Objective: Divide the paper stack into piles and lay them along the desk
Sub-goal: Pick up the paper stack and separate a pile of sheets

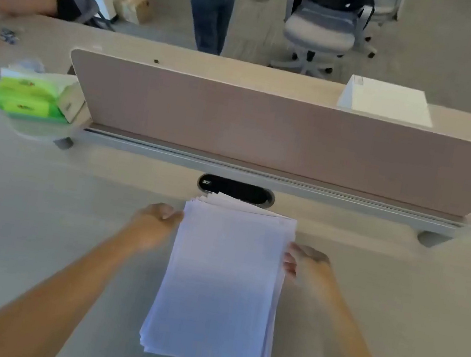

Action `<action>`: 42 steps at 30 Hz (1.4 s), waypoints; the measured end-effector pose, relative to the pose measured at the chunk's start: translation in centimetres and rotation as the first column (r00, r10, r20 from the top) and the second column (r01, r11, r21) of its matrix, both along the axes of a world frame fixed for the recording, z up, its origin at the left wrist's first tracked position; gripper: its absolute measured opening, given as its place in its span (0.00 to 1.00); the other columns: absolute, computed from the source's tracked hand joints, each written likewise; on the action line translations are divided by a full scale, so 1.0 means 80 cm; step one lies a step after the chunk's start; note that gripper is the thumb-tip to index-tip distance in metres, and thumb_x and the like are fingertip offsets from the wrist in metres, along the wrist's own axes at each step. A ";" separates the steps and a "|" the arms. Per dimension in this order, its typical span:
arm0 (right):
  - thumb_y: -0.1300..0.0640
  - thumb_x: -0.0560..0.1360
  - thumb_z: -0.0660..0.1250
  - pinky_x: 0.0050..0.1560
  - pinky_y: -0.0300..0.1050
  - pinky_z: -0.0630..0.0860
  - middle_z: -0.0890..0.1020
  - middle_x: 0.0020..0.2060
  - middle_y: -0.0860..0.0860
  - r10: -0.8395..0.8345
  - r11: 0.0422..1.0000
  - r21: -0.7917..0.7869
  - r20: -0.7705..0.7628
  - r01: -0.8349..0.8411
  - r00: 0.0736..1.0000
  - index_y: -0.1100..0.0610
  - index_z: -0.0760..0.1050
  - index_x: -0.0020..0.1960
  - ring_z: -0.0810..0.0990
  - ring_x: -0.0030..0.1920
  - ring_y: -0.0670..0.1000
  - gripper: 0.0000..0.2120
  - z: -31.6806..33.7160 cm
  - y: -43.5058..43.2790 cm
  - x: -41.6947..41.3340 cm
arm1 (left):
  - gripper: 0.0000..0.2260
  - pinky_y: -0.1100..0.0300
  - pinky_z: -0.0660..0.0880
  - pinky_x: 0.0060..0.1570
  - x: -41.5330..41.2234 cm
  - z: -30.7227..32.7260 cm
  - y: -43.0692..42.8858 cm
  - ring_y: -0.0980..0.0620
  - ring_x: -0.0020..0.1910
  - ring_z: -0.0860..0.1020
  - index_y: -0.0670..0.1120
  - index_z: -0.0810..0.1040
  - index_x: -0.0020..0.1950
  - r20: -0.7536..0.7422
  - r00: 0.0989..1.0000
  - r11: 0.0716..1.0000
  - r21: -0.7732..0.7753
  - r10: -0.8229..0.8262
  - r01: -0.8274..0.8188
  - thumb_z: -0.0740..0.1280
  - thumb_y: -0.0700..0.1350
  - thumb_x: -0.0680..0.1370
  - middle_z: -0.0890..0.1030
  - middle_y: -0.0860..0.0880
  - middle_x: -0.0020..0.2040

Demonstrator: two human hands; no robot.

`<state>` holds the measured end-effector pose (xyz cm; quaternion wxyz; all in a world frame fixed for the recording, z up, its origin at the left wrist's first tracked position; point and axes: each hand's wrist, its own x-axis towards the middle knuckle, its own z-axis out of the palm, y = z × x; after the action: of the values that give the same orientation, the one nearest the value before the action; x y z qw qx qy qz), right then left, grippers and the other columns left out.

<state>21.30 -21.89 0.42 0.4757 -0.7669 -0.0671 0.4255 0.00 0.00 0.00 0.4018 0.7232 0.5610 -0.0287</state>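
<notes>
A stack of white paper (220, 284) lies lengthwise on the light desk (33, 239) in front of me, its sheets slightly fanned at the far and near ends. My left hand (156, 224) grips the stack's left edge near the far corner. My right hand (304, 261) holds the right edge, fingers curled against the sheets. Both forearms reach in from the bottom of the view.
A pinkish divider panel (281, 136) stands across the desk behind a black cable port (235, 190). Green tissue packs (24, 98) and a small box sit at the left. A white box (388, 102) rests beyond the divider. Other people and an office chair (322, 28) are farther back.
</notes>
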 end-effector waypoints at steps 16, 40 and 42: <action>0.51 0.75 0.67 0.35 0.41 0.67 0.73 0.26 0.47 0.117 0.971 -0.209 0.000 -0.114 0.993 0.55 0.75 0.35 0.71 0.30 0.52 0.12 -0.061 0.043 -0.029 | 0.16 0.58 0.70 0.40 0.049 -0.034 -0.032 0.48 0.42 0.76 0.43 0.74 0.57 -0.178 0.984 0.997 -0.080 -0.022 0.008 0.61 0.54 0.78 0.78 0.47 0.48; 0.59 0.79 0.63 0.32 0.39 0.68 0.78 0.41 0.56 0.027 0.995 -0.102 0.100 -0.017 0.995 0.58 0.75 0.48 0.74 0.40 0.54 0.04 -0.062 0.011 -0.051 | 0.12 0.58 0.73 0.45 0.047 0.027 -0.083 0.49 0.44 0.79 0.47 0.75 0.62 0.134 0.987 0.995 -0.007 -0.094 0.096 0.61 0.49 0.81 0.82 0.49 0.50; 0.58 0.80 0.61 0.37 0.41 0.69 0.78 0.42 0.54 -0.011 0.997 -0.082 0.032 0.013 0.999 0.55 0.75 0.50 0.75 0.41 0.53 0.04 -0.057 0.013 -0.054 | 0.21 0.55 0.75 0.51 0.050 0.026 -0.085 0.46 0.52 0.79 0.47 0.67 0.71 0.050 0.993 0.994 -0.001 -0.111 0.111 0.63 0.53 0.80 0.79 0.47 0.60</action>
<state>16.96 -20.84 -4.17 0.4450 -0.7929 -0.0524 0.4130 3.99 -6.84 2.04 0.4150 0.7531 0.5094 -0.0339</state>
